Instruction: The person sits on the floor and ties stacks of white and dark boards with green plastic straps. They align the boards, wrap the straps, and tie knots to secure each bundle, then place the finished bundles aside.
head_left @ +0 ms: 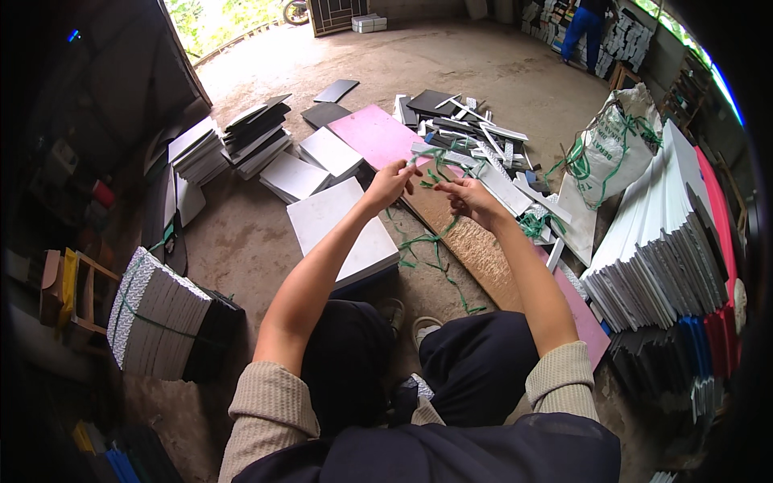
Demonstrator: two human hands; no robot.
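Cropped dark garment (pixel 435 455), then hands (pixel 392 185) with indistinct green twine (pixel 430 179)

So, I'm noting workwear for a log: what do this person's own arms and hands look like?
The left sleeve and right sleeve are beige, waffle-textured and rolled up thickly near the elbows. Below them the left forearm and right forearm are bare, with no watch or band showing. The left fingers and right fingers are ungloved.
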